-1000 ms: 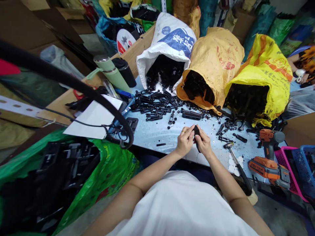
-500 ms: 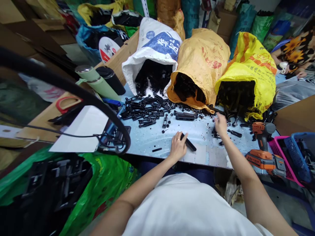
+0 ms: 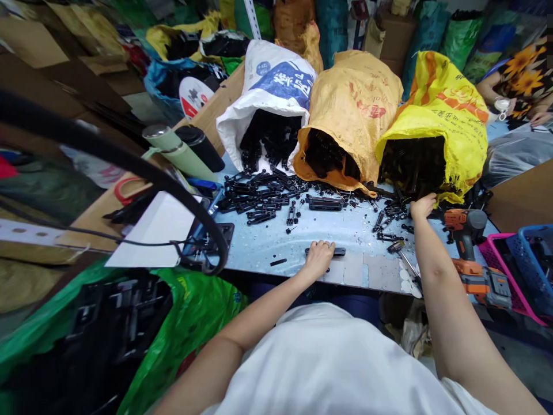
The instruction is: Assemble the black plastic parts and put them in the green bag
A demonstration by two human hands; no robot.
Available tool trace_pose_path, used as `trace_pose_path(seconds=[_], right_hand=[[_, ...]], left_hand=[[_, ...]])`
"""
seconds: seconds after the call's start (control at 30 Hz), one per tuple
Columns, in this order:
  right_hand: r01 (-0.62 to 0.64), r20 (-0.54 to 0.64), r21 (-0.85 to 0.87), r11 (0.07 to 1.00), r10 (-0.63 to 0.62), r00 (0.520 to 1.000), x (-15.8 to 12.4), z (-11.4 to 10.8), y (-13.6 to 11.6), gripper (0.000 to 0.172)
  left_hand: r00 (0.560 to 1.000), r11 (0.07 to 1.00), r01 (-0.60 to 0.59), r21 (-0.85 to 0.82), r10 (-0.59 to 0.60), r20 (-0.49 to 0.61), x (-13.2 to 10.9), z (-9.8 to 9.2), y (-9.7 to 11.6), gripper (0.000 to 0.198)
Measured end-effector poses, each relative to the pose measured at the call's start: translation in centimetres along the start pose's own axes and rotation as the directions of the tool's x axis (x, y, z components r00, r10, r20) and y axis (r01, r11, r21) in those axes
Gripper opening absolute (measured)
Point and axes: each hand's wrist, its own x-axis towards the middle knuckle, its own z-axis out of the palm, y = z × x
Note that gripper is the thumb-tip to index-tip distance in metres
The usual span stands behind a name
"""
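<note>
Low over the near middle of the table, my left hand (image 3: 319, 257) is closed round a long black plastic bar (image 3: 340, 252), which now lies roughly crosswise. Part of the bar is covered by the fingers. My right hand (image 3: 423, 206) reaches to the mouth of the yellow woven bag (image 3: 458, 132), its fingers bent together among small black parts; what they pinch is too small to make out. Left of my right wrist lies a hammer (image 3: 401, 249). Several small black parts (image 3: 382, 222) are scattered beside it.
A white bag (image 3: 276, 75) and an orange bag (image 3: 354, 86) spill black parts onto the table (image 3: 254, 242). An orange cordless drill (image 3: 470, 259) and a pink basket (image 3: 496, 253) stand right. A black cable (image 3: 173, 184) arches at left. Another person's hand (image 3: 540, 117) shows far right.
My right hand has moved right, to the yellow bag's mouth. The bar under my left hand has turned from slanting to nearly crosswise. The hammer has come into sight beside my right forearm.
</note>
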Motion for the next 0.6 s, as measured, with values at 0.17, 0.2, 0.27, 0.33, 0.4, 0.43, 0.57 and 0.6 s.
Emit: trace_pose_path(seconds=[0.17,0.2,0.27,0.33,0.4,0.43,0.57,0.6], right_hand=[[0.154,0.076,0.041,0.987,-0.157,0.985,-2.2,-0.8,1.5,0.039],[0.261,0.118,0.023,0.965,-0.262,0.958,-3.5,-1.1,2.0,0.034],[0.498,0.293,0.002,0.867,-0.476,0.829,-6.9,-1.8,3.3,0.028],[0.712,0.564,0.052,0.700,-0.609,0.558,-11.0,-2.6,4.5,0.022],[0.862,0.730,0.162,0.481,-0.646,0.223,-14.7,-3.3,5.4,0.022],[0.905,0.760,0.204,0.373,-0.643,0.094,-16.3,-3.5,5.6,0.025],[0.979,0.778,0.151,0.135,-0.627,-0.033,-19.4,-3.9,5.6,0.033],[0.986,0.785,0.113,0.125,-0.620,-0.011,-19.6,-3.9,5.4,0.035]], left_hand=[[0.992,0.990,-0.105,-0.097,0.111,0.059,0.3,0.5,-0.4,0.036],[0.989,0.985,-0.129,-0.118,0.137,0.062,0.3,0.6,-0.6,0.034],[0.985,0.977,-0.151,-0.148,0.161,0.060,0.4,0.7,-0.9,0.030],[0.982,0.972,-0.165,-0.169,0.177,0.059,0.4,0.6,-1.1,0.030],[0.980,0.969,-0.172,-0.179,0.187,0.073,0.5,0.4,-1.0,0.034],[0.978,0.968,-0.173,-0.183,0.191,0.087,0.5,0.2,-0.9,0.036],[0.973,0.965,-0.167,-0.203,0.194,0.122,0.8,-0.3,-0.1,0.035],[0.974,0.964,-0.170,-0.207,0.196,0.115,0.8,-0.3,0.0,0.035]])
